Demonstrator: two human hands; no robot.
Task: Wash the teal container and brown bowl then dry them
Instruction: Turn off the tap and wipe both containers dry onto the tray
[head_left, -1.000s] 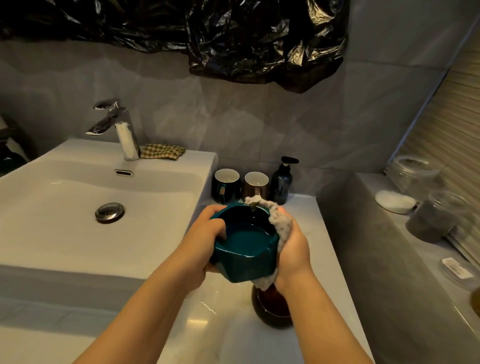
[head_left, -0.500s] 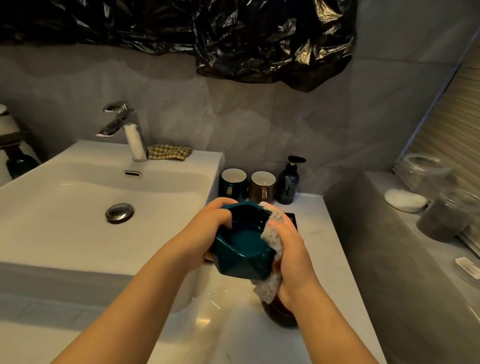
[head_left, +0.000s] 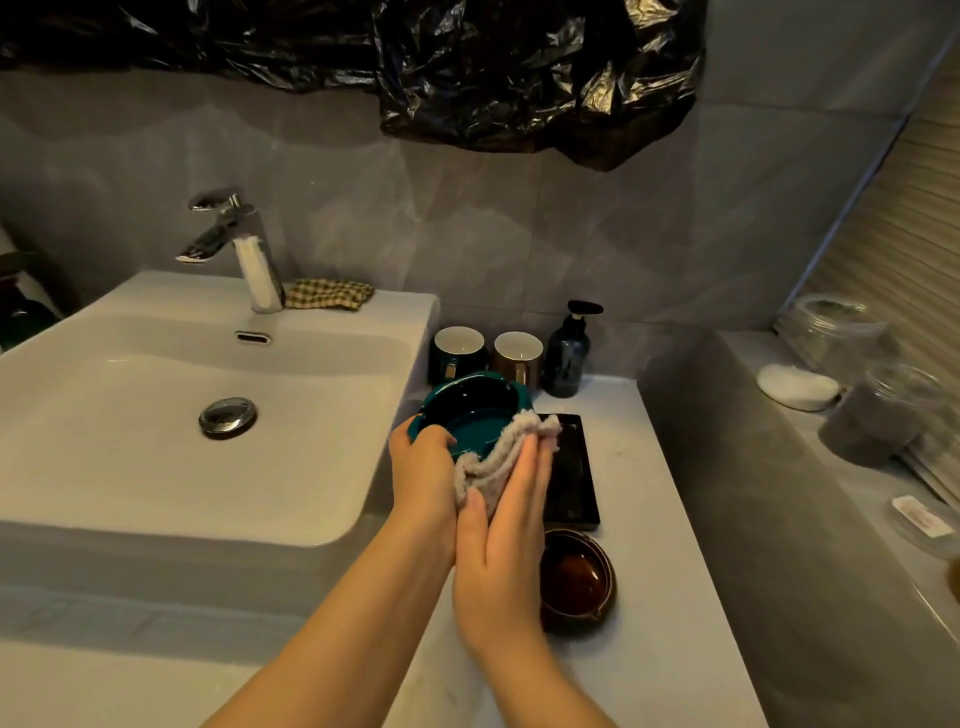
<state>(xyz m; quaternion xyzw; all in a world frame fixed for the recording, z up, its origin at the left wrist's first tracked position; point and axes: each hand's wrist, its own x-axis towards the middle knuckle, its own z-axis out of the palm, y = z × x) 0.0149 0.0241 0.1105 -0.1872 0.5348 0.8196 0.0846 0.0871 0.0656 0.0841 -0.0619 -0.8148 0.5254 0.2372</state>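
Observation:
My left hand (head_left: 423, 475) grips the near rim of the teal container (head_left: 475, 410), which is held over the counter just right of the sink with its opening tilted toward me. My right hand (head_left: 506, 540) presses a pale cloth (head_left: 498, 457) against the container's right side with fingers stretched out flat. The brown bowl (head_left: 576, 577) sits upright on the white counter right below my right hand, partly hidden by it.
A white sink (head_left: 182, 415) with a chrome faucet (head_left: 234, 244) fills the left. A black tray (head_left: 574, 467) lies behind the bowl. Two mugs (head_left: 485, 353) and a soap dispenser (head_left: 569, 353) stand by the wall. Jars (head_left: 878, 405) line the right ledge.
Both hands have carried the teal container away from me toward the wall. My right hand has flattened out and slid the cloth along the container's side, which uncovers the brown bowl.

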